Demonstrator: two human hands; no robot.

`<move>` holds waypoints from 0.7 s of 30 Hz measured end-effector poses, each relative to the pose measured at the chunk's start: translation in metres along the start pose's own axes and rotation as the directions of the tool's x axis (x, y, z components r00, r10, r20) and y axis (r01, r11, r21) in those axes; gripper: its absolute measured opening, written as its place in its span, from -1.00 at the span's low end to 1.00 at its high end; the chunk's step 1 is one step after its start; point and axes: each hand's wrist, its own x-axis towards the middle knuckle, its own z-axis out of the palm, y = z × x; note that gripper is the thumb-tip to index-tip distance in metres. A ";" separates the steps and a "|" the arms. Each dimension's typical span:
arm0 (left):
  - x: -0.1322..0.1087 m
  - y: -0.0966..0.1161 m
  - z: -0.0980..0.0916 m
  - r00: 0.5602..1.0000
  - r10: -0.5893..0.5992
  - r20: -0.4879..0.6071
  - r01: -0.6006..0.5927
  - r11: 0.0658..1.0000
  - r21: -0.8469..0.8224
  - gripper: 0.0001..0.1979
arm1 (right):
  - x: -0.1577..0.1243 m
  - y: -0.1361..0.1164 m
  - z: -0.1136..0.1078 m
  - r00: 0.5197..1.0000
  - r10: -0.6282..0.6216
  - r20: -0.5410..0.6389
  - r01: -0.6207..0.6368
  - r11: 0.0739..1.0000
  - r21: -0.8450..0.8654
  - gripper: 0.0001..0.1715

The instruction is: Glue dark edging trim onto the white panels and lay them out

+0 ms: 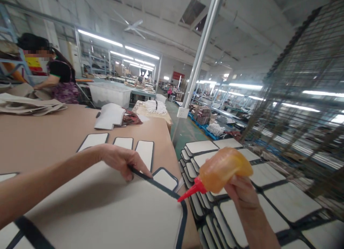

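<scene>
A large white panel with a dark border strip [107,209] lies on the brown table in front of me. My left hand [122,161] presses down on the panel's far edge, fingers pinched on the dark strip. My right hand [242,193] is closed round an orange squeeze bottle [224,170]. The bottle's red nozzle [189,193] points down-left, its tip at the panel's right corner border.
Three small white bordered panels [122,143] lie further up the brown table [40,141], another [165,178] sits by my left hand. Stacked white panels [268,202] fill racks to the right. A person [57,76] works at far left. A wire rack [309,98] stands right.
</scene>
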 end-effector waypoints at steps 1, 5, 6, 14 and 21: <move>-0.003 0.000 -0.002 0.998 -0.019 0.058 0.023 0.998 -0.066 -0.47 | 0.001 -0.001 0.006 1.000 0.006 0.000 -0.006 1.000 -0.004 -0.37; -0.014 -0.001 -0.005 0.984 -0.041 0.175 0.075 0.979 -0.192 -0.44 | 0.000 -0.007 0.027 0.999 0.031 0.040 -0.032 0.999 0.006 -0.28; -0.016 -0.002 -0.005 0.983 -0.033 0.182 0.070 0.978 -0.198 -0.43 | 0.000 -0.007 0.032 0.998 0.034 0.060 -0.035 0.999 0.012 -0.28; -0.030 -0.008 -0.011 0.976 -0.042 0.212 0.085 0.977 -0.197 -0.41 | 0.000 0.009 0.040 0.980 0.024 0.196 -0.038 0.997 0.066 -0.16; -0.035 -0.003 -0.011 0.975 -0.023 0.219 0.075 0.970 -0.232 -0.43 | -0.003 0.015 0.036 0.992 0.020 0.128 -0.028 0.998 0.063 -0.08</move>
